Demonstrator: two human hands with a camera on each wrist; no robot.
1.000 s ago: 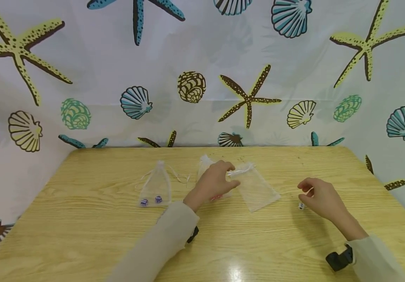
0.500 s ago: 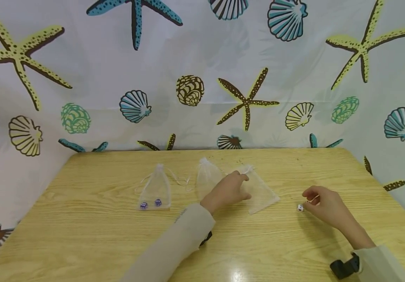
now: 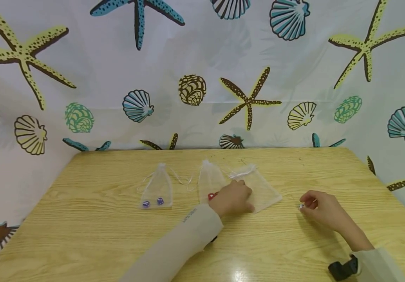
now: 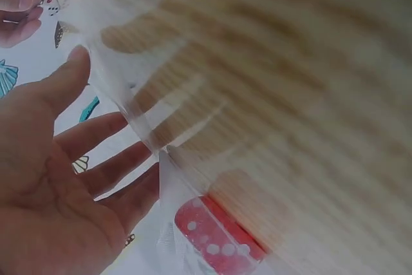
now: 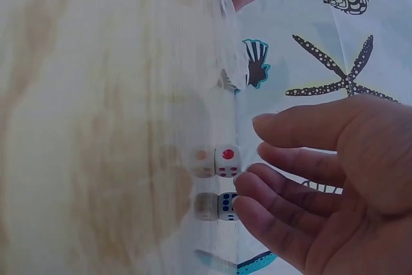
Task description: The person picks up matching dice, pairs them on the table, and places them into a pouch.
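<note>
A flat white mesh drawstring bag (image 3: 264, 192) lies right of the middle of the table. My left hand (image 3: 232, 199) reaches over its left side, fingertips down at the mesh and thumb apart from the fingers in the left wrist view. Partly behind that hand is a second mesh bag (image 3: 207, 180) with red dice (image 4: 219, 235) inside. My right hand (image 3: 324, 208) is beside white dice on the right, its fingers loosely bent. In the right wrist view, one white die (image 5: 228, 161) shows a red pip and another (image 5: 228, 205) shows blue pips, right at the fingertips.
To the left stands a third mesh bag (image 3: 161, 182) holding purple dice (image 3: 146, 204), its cords loose on the table. The wooden table (image 3: 82, 235) ends at a cloth (image 3: 174, 58) printed with shells and starfish.
My left hand has moved right and nearer, from above the bags down onto the flat bag's left side. My right hand has lowered slightly, bringing its fingers up to the white dice.
</note>
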